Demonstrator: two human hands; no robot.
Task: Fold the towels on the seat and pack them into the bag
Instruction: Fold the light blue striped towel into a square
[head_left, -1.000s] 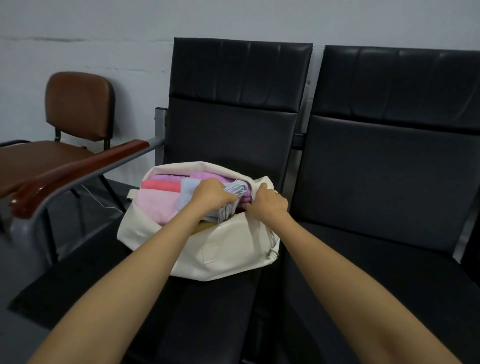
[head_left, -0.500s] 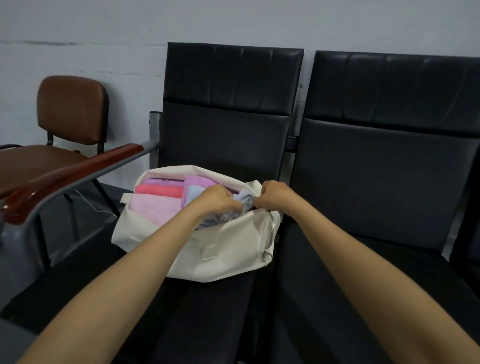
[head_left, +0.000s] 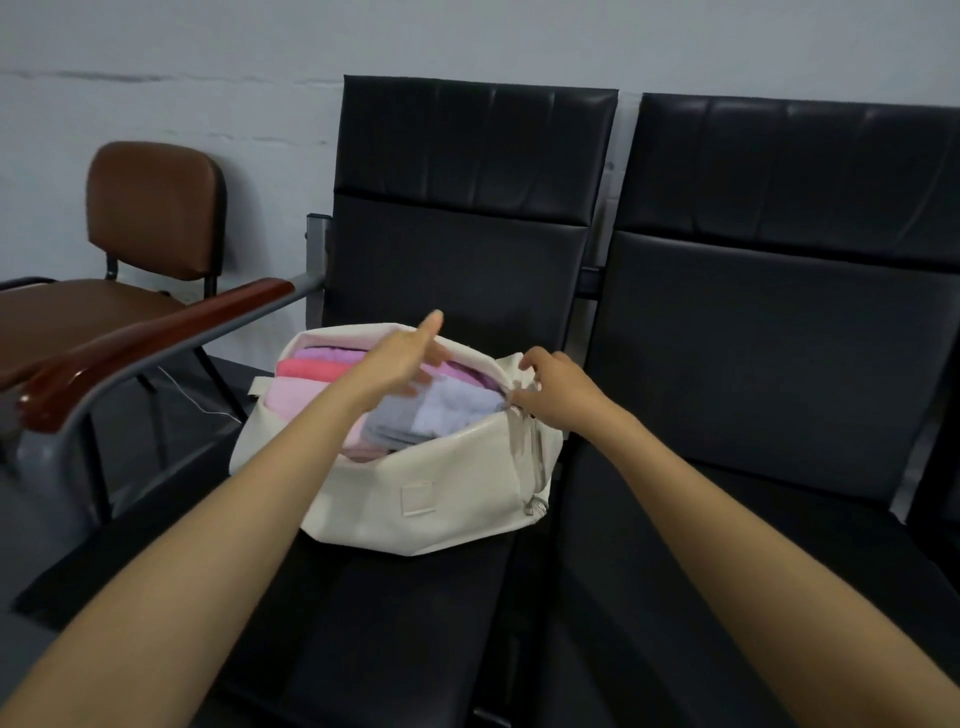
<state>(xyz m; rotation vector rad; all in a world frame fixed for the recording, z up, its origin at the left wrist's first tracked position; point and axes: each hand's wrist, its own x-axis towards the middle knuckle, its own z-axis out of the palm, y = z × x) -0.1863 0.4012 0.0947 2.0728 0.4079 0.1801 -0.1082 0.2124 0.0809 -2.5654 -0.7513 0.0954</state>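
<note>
**Bag** (head_left: 415, 499): cream and soft-sided. It stands on the black seat (head_left: 395, 623) at the centre of the frame, close to the backrest. The top is open along its whole length. A metal zip pull (head_left: 537, 506) hangs at the bag's lower right corner.

**Towels:** folded, all inside the bag, side by side.
- In the left half of the opening, from the rear rim toward the front, lie a purple towel (head_left: 332, 355), a coral towel (head_left: 311, 370) and a pink towel (head_left: 296, 400).
- A blue-grey towel (head_left: 447, 410) fills the right half, with its top about level with the front rim.
- A strip of pink-purple cloth (head_left: 462, 371) shows behind it, against the rear rim.

**Left hand** (head_left: 400, 358): over the middle of the opening. The fingers (head_left: 434, 353) are straight and loosely spread, the thumb points up past the rear rim, and they hold nothing. The hand is blurred, so it cannot be told whether the fingertips touch the blue-grey towel.

**Right hand** (head_left: 550, 389): at the right end of the opening. The fingers (head_left: 527, 358) are curled and pinch the bag's rim at that end, beside the zip track.

**Surroundings:**
- A second black seat (head_left: 727, 545) fills the right half of the frame, joined to the first.
- A wooden armrest (head_left: 156, 343) on a grey metal frame runs from the left edge toward the bag.
- A brown chair (head_left: 150, 208) stands at the upper left, against a pale wall (head_left: 208, 52).
</note>
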